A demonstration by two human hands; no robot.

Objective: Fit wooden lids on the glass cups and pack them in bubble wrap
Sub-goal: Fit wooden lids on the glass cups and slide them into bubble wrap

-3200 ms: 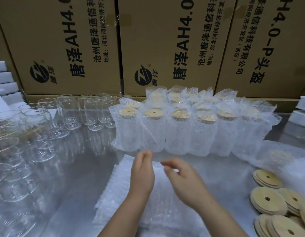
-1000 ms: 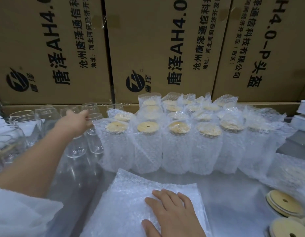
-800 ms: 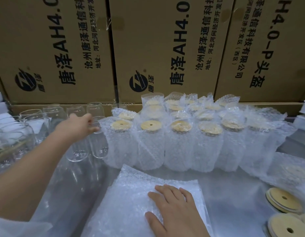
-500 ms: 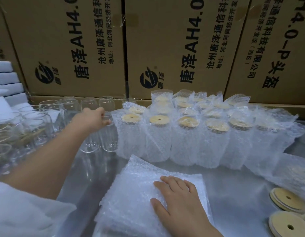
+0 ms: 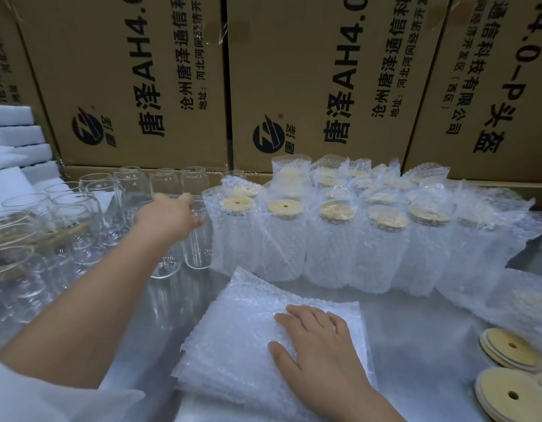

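Bare glass cup (image 5: 199,239), no lid, stands on the counter (image 5: 421,330) at the right edge of the unwrapped group, just beside the nearest wrapped one. Left hand (image 5: 169,216) is stretched out to it, fingers (image 5: 189,197) curled at rim height. We cannot tell whether they have closed round this cup or its left neighbour, or only touch the glass.

Right hand (image 5: 318,351) lies flat, fingers straight and spread, pressing the near stack of bubble-wrap bags (image 5: 233,330). It holds nothing.

Done so far: several rows of wrapped cups (image 5: 281,242) stand at centre and right, each in a bubble sleeve with a wooden lid on top. The front row runs about six across, with more behind it. We cannot count the back rows through the wrap.

Left to do: a crowd of bare cups (image 5: 90,214) fills the left side, none lidded as far as we can see. Loose wooden lids (image 5: 511,354) lie stacked at the near right, well apart from the bare cups.

We judge the job roughly half through, with this moment at the start of a fresh cycle: cup being fetched, lid not yet fitted, bag not yet opened.

Surroundings: printed cardboard cartons (image 5: 309,71) wall the far side, with white foam sheets (image 5: 14,132) piled at far left.
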